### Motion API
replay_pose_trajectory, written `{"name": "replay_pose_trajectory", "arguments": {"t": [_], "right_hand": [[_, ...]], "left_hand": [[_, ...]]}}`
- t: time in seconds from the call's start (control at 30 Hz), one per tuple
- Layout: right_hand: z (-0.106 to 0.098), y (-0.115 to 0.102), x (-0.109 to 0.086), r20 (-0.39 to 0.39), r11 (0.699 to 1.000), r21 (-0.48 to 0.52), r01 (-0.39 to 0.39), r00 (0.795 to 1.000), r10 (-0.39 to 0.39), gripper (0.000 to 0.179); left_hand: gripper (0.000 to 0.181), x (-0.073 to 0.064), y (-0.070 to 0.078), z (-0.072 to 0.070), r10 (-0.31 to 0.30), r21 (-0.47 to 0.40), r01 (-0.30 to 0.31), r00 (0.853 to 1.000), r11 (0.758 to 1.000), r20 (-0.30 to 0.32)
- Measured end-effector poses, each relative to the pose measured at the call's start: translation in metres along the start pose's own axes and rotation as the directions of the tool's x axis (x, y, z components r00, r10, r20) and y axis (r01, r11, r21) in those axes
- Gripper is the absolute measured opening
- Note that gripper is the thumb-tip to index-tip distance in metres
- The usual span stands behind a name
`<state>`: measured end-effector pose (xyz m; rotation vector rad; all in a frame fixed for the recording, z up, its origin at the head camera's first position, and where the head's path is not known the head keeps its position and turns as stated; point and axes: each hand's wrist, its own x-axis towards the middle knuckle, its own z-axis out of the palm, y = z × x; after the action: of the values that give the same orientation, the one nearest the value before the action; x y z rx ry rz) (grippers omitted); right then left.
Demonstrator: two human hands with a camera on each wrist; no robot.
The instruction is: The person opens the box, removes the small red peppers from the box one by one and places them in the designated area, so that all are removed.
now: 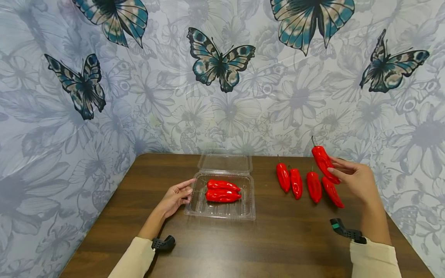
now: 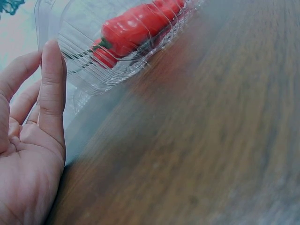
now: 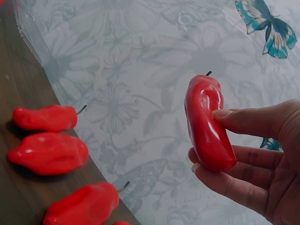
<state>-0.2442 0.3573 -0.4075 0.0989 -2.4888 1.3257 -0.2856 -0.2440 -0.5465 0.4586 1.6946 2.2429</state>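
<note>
My right hand pinches a glossy red chili pepper between thumb and fingers, raised above the table. In the right wrist view, that pepper stands nearly upright, its short dark stem at the top. With fairly straight fingers, my left hand touches the left edge of a clear plastic clamshell box. The box's lid is folded back towards the wall. Two red peppers lie side by side inside. In the left wrist view, the left fingertips meet the box's ribbed wall.
Several more red peppers lie in a loose row on the brown wooden table, right of the box and below the raised pepper. Behind the table hangs a pale floral backdrop with butterflies. Each wrist bears a black strap.
</note>
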Motion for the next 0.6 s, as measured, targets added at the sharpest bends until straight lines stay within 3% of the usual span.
{"name": "replay_pose_trajectory", "arguments": {"t": [0.6], "right_hand": [[-0.015, 0.037, -0.004, -0.021, 0.997, 0.011, -0.08, 0.997, 0.08, 0.048]], "left_hand": [[0.054, 0.0, 0.002, 0.002, -0.002, 0.003, 0.002, 1.0, 1.0, 0.0]]}}
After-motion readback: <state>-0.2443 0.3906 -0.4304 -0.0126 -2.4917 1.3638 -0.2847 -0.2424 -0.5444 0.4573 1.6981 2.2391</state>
